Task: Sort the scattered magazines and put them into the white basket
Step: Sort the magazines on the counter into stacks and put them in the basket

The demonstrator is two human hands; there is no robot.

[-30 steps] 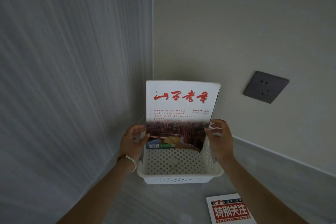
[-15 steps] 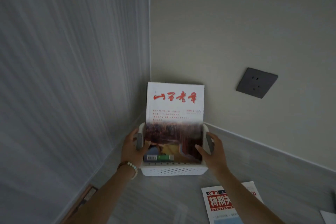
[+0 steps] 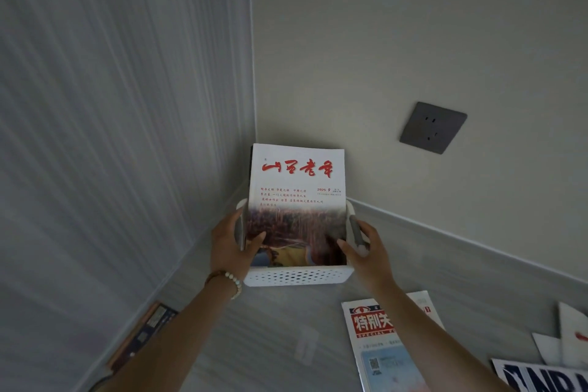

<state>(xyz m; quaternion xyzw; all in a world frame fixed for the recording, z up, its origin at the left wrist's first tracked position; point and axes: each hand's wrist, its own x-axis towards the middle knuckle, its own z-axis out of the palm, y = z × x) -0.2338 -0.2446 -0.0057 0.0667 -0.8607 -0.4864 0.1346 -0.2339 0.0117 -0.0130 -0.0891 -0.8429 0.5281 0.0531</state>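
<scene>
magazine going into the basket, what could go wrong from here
The magazine stands upright in the white basket with most of its height above the rim, so it may flop over or tip the basket once the left hand and right hand let go. Fingers lie between cover and basket wall and could get pinched. More magazines, like the red-titled one, lie on the floor, so space may run short.

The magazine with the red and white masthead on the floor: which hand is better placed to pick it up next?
Right. The right hand is on the same side as that magazine, whose masthead lies under the right forearm. The left hand would have to cross over the white basket.
</scene>
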